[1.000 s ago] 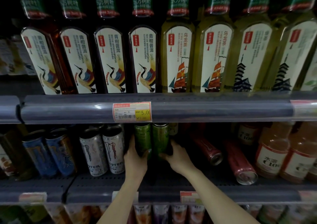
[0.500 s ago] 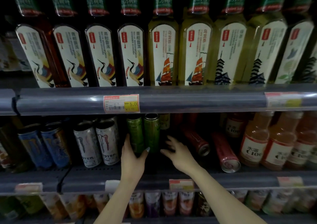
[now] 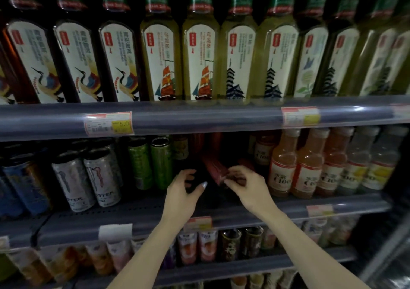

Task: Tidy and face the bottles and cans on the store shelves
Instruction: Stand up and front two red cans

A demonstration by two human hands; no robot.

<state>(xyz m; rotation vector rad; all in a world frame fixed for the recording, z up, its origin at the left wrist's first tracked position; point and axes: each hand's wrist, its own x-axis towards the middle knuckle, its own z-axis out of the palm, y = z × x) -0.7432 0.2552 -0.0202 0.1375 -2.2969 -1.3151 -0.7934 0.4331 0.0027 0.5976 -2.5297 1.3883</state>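
Observation:
On the middle shelf [image 3: 133,213] a red can [image 3: 213,169] lies tipped on its side, pointing toward me. My right hand [image 3: 246,186] has its fingers closed on the can's near end. My left hand [image 3: 182,191] hovers just left of it, fingers spread and curled, holding nothing. Two green cans [image 3: 150,162] stand upright to the left of my left hand. A second red can is mostly hidden behind my right hand.
White Monster cans [image 3: 88,178] and blue cans [image 3: 24,186] stand at the left. Orange C100 bottles [image 3: 295,166] stand at the right. Tall tea bottles [image 3: 199,60] fill the upper shelf. Small bottles and cans [image 3: 199,244] line the lower shelf.
Both hands left the green cans and moved right. My right hand has closed on the tipped red can. The view shifted right.

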